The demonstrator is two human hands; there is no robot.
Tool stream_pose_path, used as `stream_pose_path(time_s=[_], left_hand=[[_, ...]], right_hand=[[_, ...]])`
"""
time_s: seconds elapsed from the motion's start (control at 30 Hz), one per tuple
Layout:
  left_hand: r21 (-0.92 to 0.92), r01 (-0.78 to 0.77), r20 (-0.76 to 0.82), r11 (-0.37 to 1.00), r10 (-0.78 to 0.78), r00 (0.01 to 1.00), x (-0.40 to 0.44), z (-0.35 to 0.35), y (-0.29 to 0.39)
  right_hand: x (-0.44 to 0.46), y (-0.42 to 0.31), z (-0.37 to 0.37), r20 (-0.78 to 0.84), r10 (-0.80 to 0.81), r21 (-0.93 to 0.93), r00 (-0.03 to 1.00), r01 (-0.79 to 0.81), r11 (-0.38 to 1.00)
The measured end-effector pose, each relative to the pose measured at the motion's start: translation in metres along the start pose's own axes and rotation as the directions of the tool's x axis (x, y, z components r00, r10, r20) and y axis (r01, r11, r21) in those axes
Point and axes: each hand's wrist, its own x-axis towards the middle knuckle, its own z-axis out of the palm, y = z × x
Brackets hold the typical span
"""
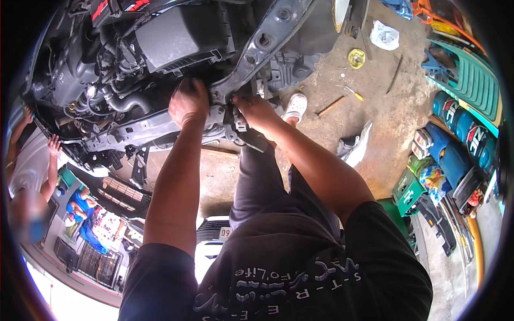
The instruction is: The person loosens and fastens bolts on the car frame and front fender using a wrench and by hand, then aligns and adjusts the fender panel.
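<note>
My left hand reaches over the metal radiator support bar at the front of a car's engine bay. Its fingers curl down behind the bar, and what they grip is hidden. My right hand is at the corner where the upright metal brace meets that bar. Its fingers are pressed together against the joint; anything small between them cannot be made out. Close by the right fingers sits a metal bracket. Above my left hand lies the black air filter box.
A hammer, a yellow-handled screwdriver, a yellow tape roll and a plastic bag lie on the concrete floor. Another person's hand rests on the car's front at left. Green crates and blue cylinders stand right.
</note>
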Motion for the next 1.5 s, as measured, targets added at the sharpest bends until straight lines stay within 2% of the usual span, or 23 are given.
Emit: stream_pose_path(time_s=[0.03,0.07,0.13,0.23,0.37,0.47,0.5,0.57,0.7,0.8,0.87,0.9,0.93,0.97,1.0,1.03,1.1,1.13,1.17,1.27,1.37,1.5], left_hand=[[0.004,0.0,-0.001,1.0,0.001,1.0,0.001,-0.001,0.0],[0.008,-0.01,-0.006,1.0,0.01,1.0,0.0,-0.001,0.0],[0.011,-0.02,-0.007,1.0,0.02,1.0,-0.002,0.001,0.0],[0.006,-0.021,-0.021,1.0,0.021,1.0,0.0,0.002,-0.001],[0.0,-0.03,-0.029,1.0,0.03,0.999,-0.001,0.003,-0.002],[-0.009,-0.046,-0.045,0.999,0.046,0.998,0.0,0.005,-0.004],[-0.017,-0.054,-0.056,0.998,0.053,0.997,0.0,0.005,-0.004],[-0.007,-0.051,-0.045,0.999,0.051,0.998,0.0,0.005,-0.004],[0.008,-0.026,-0.015,1.0,0.026,1.0,-0.001,0.003,-0.002],[-0.003,-0.004,-0.014,1.0,0.004,1.0,0.0,0.003,-0.001],[-0.008,-0.009,-0.016,1.0,0.009,1.0,0.0,0.004,-0.002],[-0.012,-0.009,-0.017,1.0,0.009,1.0,-0.001,0.004,-0.003],[-0.011,-0.004,-0.015,1.0,0.004,1.0,-0.001,0.003,-0.004],[-0.004,0.021,0.025,1.0,-0.021,0.999,0.0,0.002,-0.003],[0.003,0.043,0.062,0.999,-0.043,0.997,0.002,0.001,-0.002],[0.001,0.043,0.06,0.999,-0.043,0.997,0.002,0.002,-0.003],[-0.013,0.002,0.009,1.0,-0.001,1.0,0.002,0.003,-0.003],[-0.013,0.002,0.008,1.0,-0.002,1.0,0.002,0.002,-0.003],[-0.013,0.005,0.014,1.0,-0.005,1.0,0.002,0.002,-0.003],[-0.006,0.009,0.029,1.0,-0.008,1.0,0.001,0.002,-0.003],[-0.005,0.003,0.027,1.0,-0.003,1.0,0.001,0.002,-0.004],[-0.005,0.004,0.038,1.0,-0.004,0.999,0.002,0.002,-0.004]], right_hand=[[-0.001,-0.001,0.0,0.016,0.09,0.074,0.996,-0.091,0.993],[-0.001,-0.002,0.001,0.015,0.094,0.078,0.995,-0.094,0.992],[-0.003,-0.007,0.002,0.146,0.303,0.307,0.942,-0.335,0.891],[-0.008,-0.011,0.007,0.119,0.317,0.414,0.941,-0.337,0.846],[0.0,-0.003,0.001,0.129,0.347,0.431,0.929,-0.368,0.824],[0.013,0.018,-0.007,0.063,0.211,0.394,0.976,-0.218,0.893],[0.01,0.016,-0.006,0.062,0.21,0.395,0.976,-0.217,0.892],[0.005,0.013,-0.005,0.172,0.232,0.531,0.957,-0.288,0.797],[-0.011,-0.007,0.003,0.172,0.281,0.611,0.944,-0.326,0.722],[-0.013,-0.006,0.0,0.131,0.274,0.555,0.953,-0.299,0.776],[-0.02,0.002,-0.005,0.017,0.198,0.384,0.98,-0.189,0.904],[-0.019,0.01,-0.008,0.021,0.2,0.381,0.98,-0.193,0.904],[-0.018,0.018,-0.011,-0.142,-0.007,0.14,0.99,0.027,0.99],[-0.017,0.026,-0.013,-0.243,-0.248,-0.137,0.938,0.22,0.966],[-0.023,0.02,-0.013,-0.274,-0.221,-0.267,0.936,0.147,0.952],[-0.023,0.023,-0.011,-0.274,-0.223,-0.269,0.936,0.148,0.952],[-0.021,0.027,-0.002,-0.223,-0.582,-0.57,0.782,0.379,0.729],[-0.022,0.029,0.005,-0.271,-0.533,-0.465,0.802,0.375,0.802],[-0.021,0.029,0.007,-0.27,-0.533,-0.464,0.802,0.376,0.802],[-0.018,0.029,0.011,-0.183,-0.329,-0.348,0.926,0.252,0.903],[-0.017,0.026,0.014,-0.17,-0.301,-0.282,0.938,0.247,0.927],[-0.004,0.033,0.001,-0.129,-0.379,-0.346,0.916,0.316,0.883]])
